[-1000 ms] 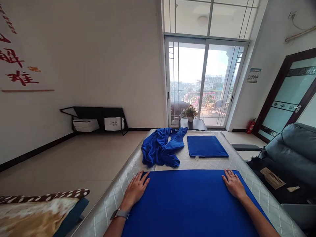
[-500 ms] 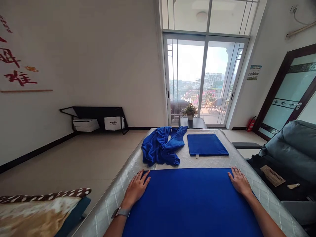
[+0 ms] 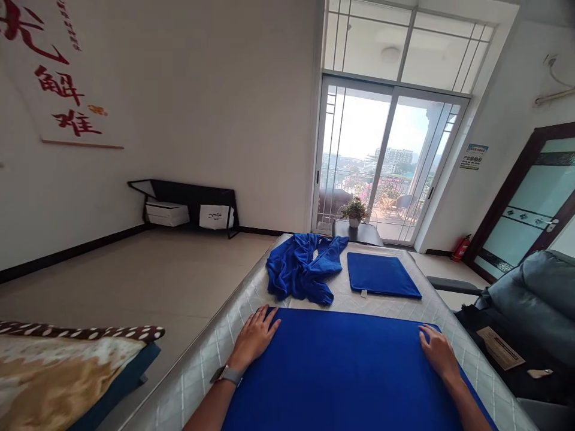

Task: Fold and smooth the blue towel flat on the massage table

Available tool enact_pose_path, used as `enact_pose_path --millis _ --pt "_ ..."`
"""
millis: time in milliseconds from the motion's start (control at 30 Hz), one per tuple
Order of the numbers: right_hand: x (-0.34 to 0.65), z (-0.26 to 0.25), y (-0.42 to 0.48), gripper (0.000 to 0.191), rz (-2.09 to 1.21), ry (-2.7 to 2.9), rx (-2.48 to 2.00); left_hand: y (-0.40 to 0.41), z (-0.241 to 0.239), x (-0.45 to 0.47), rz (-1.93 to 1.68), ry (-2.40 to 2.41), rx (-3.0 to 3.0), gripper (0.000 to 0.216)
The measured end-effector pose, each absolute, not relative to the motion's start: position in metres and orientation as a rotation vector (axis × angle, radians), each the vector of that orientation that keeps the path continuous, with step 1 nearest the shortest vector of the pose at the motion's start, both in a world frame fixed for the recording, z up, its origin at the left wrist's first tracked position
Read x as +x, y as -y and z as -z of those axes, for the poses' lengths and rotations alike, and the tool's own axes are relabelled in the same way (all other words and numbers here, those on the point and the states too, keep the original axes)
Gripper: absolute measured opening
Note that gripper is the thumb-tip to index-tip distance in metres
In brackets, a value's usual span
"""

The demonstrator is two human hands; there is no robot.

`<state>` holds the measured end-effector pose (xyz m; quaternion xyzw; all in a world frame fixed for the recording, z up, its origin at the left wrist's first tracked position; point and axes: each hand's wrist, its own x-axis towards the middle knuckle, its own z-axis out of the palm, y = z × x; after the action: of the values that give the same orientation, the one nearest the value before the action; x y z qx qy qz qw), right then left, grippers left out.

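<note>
A blue cloth (image 3: 341,371) lies spread flat on the silvery quilted mattress (image 3: 251,293). My left hand (image 3: 257,336) rests palm down on its far left corner, fingers stretched out. On the far right part of the cloth lies my right hand (image 3: 438,352), its fingers extended and a little bent, just inside the edge. Beyond the cloth, a crumpled blue cloth (image 3: 303,272) sits at the left. To its right is a neatly folded blue cloth (image 3: 381,275) with a small white tag at its near edge.
A patterned blanket (image 3: 76,371) is at the lower left. On the right stands a dark armchair (image 3: 534,293) with a brown card (image 3: 499,347) on it. A potted plant (image 3: 354,211) stands on a chair before the sliding glass door (image 3: 359,155). A black rack (image 3: 193,200) lies by the wall.
The view has tilted and shifted left. My right hand has slid slightly inward and back from the cloth's far right corner. My left hand stays at the far left corner.
</note>
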<state>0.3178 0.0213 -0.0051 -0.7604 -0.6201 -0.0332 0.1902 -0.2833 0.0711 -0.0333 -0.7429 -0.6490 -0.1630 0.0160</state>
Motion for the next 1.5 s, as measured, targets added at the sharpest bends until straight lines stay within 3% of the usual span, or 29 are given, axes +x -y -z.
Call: enact_pose_path --millis 267,367,567,767,900,1067,1500 --pt "0.2 -0.041 -0.002 0.053 -0.654 1.826 -1.705 -0.067 0.021 -0.28 0.526 2.052 -2.268 0.055" --pt "0.137 -0.05 0.009 0.046 -0.794 2.021 -1.54 -0.066 0.019 -0.28 0.528 2.058 -2.272 0.055" --pt "0.037 -0.051 0.01 0.031 -0.516 2.361 -1.387 -0.066 0.019 -0.28 0.462 2.072 -2.268 0.053" --pt "-0.039 -0.051 -0.012 0.03 -0.364 2.473 -1.314 -0.065 0.017 -0.278 0.444 2.073 -2.265 0.054" --pt "-0.073 -0.043 -0.028 0.039 -0.368 2.424 -1.27 -0.065 0.017 -0.278 0.424 2.062 -2.263 0.052" --pt "-0.087 -0.018 -0.042 0.06 -0.397 2.413 -1.366 -0.066 0.019 -0.279 0.428 2.058 -2.269 0.051" --pt "-0.051 -0.009 -0.046 0.064 -0.437 2.416 -1.434 -0.065 0.015 -0.279 0.422 2.082 -2.274 0.055"
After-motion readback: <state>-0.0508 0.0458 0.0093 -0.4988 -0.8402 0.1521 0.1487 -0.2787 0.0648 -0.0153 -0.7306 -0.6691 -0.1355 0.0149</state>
